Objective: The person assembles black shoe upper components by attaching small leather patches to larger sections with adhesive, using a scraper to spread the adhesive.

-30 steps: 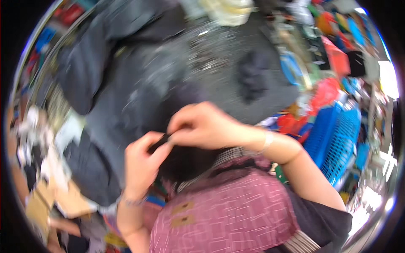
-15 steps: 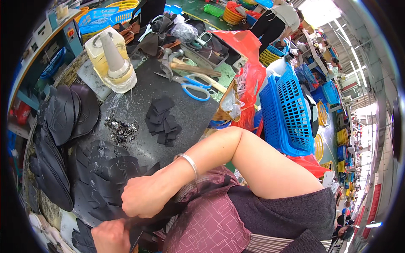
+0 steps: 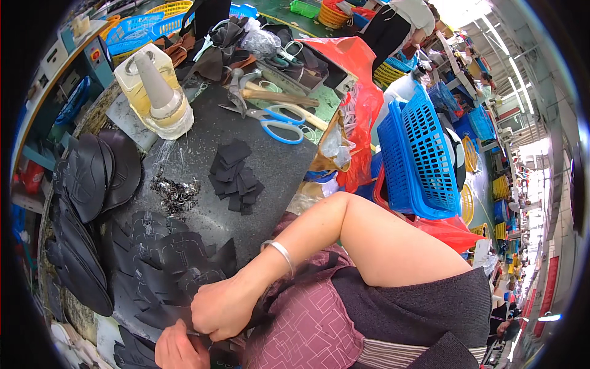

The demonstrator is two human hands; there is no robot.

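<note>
Low in the picture, my left hand (image 3: 181,348) and my right hand (image 3: 222,309), with a silver bangle on its wrist, are close together with bent fingers. Both are closed on a black leather piece (image 3: 195,334), mostly hidden by the hands. Beyond them, overlapping black leather uppers (image 3: 175,252) with slits lie on the dark tabletop (image 3: 270,184). Black sole-shaped pieces (image 3: 89,178) are stacked at the left. Farther in are a pile of small metal buckles (image 3: 175,194) and a heap of black strips (image 3: 235,175).
A cone-topped glue container (image 3: 157,92) stands at the far left. Blue-handled scissors (image 3: 283,125) and hammers (image 3: 276,95) lie beside a tray of scraps. Right of the table are blue baskets (image 3: 424,160) and red plastic sheeting (image 3: 356,55). Another person (image 3: 402,31) bends over farther back.
Both hands have shifted slightly right. The left hand's fingers have turned and come nearer the right hand. The view has tilted a little; the things on the table have stayed put.
</note>
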